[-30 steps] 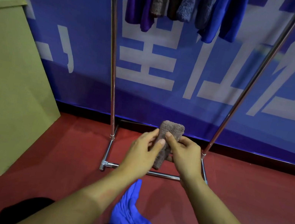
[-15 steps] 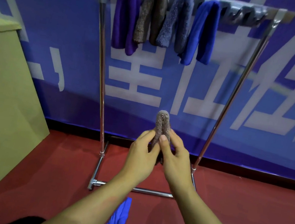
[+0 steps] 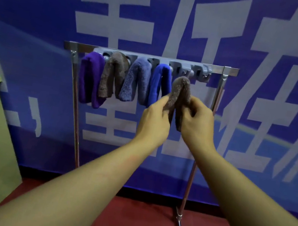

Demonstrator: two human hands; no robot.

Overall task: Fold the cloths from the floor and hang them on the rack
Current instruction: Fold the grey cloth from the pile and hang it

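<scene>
Brown plush, folded into a narrow inverted U, is the cloth (image 3: 180, 96) I now hold at rack height; a second ago I held it low, in front of the rack's base bar near the floor, and half a second ago it was partway up. My left hand (image 3: 154, 121) pinches its left leg between thumb and fingers, and my right hand (image 3: 197, 125) grips its right leg with curled fingers, so both hands are closed on the one cloth and neither is free. The fold's crown sits just below the grey hook strip (image 3: 152, 62) on the rack (image 3: 153, 57), right of the blue cloth (image 3: 159, 85) and under what looks like a vacant hook; whether it touches the hook I cannot tell. Four cloths already hang there: purple (image 3: 90, 79), brown (image 3: 112, 75), grey (image 3: 137, 80) and blue. My view has risen with the lift, so the blue cloth seen on the floor earlier is out of frame. I judge folding done for this piece, with seating it on the hook as the step in hand, and at least one cloth left afterwards. The blue backdrop (image 3: 43, 6) carries large white characters, cropped and partly hidden; I cannot read them reliably. No brand or label is visible on cloths or rack.
</scene>
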